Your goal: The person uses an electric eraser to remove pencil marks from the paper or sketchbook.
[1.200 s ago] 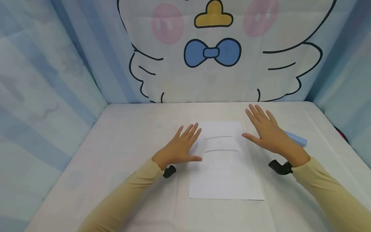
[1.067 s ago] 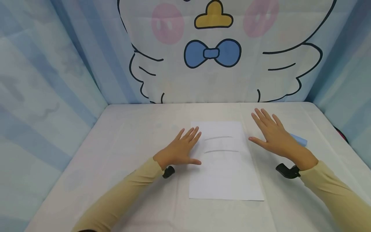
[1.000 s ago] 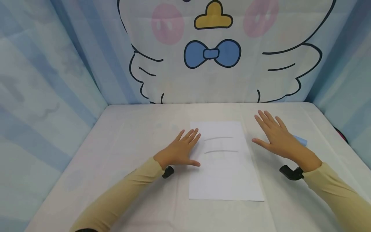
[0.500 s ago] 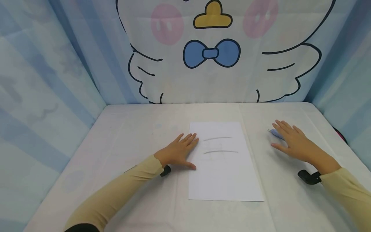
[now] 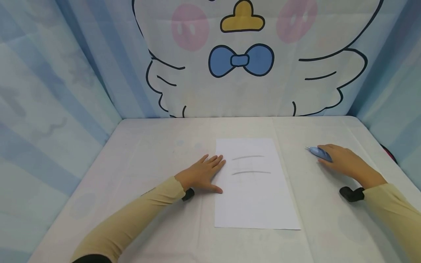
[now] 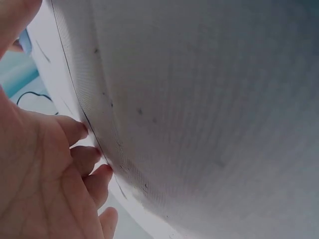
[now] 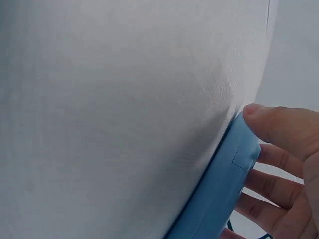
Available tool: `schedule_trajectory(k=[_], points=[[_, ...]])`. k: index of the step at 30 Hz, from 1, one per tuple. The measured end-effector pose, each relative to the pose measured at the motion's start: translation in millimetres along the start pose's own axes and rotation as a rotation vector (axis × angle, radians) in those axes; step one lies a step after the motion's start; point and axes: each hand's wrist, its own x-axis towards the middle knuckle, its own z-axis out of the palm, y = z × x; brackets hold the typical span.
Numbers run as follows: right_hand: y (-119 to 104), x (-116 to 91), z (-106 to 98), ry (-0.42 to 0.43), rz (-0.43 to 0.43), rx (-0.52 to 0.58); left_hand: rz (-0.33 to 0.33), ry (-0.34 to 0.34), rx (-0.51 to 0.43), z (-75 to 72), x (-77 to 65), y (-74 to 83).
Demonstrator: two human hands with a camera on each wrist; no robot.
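A white sheet of paper (image 5: 256,204) with two faint grey curved lines lies on the table. My left hand (image 5: 201,174) rests at its left edge, fingers spread and thumb over the paper; the left wrist view shows the fingertips (image 6: 103,172) right at the surface. To the right of the paper, my right hand (image 5: 343,160) holds a blue pen-shaped tool (image 5: 319,153) with a thick body and a small pale tip pointing left. In the right wrist view its blue body (image 7: 219,181) sits between the thumb and the fingers. My palm hides its back end.
The white-covered table (image 5: 158,146) meets a cartoon-printed backdrop (image 5: 240,95) at its far edge. Pale blue curtains (image 5: 42,120) hang along both sides. A dark wrist mount (image 5: 352,194) juts out under the right wrist.
My right hand has moved right and down from beside the paper and closed its fingers on the blue tool. My left hand has lowered slightly onto the paper's left edge.
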Motion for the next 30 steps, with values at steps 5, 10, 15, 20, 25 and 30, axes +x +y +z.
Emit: schedule_trajectory(k=[5,10,15,20,25,30], points=[[2.1,3.5,0.2,-0.003,0.000,0.014,0.004,0.000,0.005,-0.2,-0.5,-0.2],[5.3,4.9,0.2,0.006,0.012,0.016,0.003,-0.004,-0.008,-1.2,-0.9,-0.1],[8.4,4.7,-0.3,0.003,0.028,0.006,0.004,-0.005,-0.014,-2.0,-1.5,0.3],[9.2,5.8,0.2,0.000,0.027,-0.001,0.007,-0.003,-0.021,-2.8,-2.5,-0.1],[7.0,6.0,-0.9,0.001,0.029,-0.006,0.002,-0.007,-0.028,-2.4,-1.9,-0.2],[6.0,5.8,-1.8,0.005,0.032,-0.022,-0.003,-0.010,-0.022,-0.4,-0.5,-1.1]])
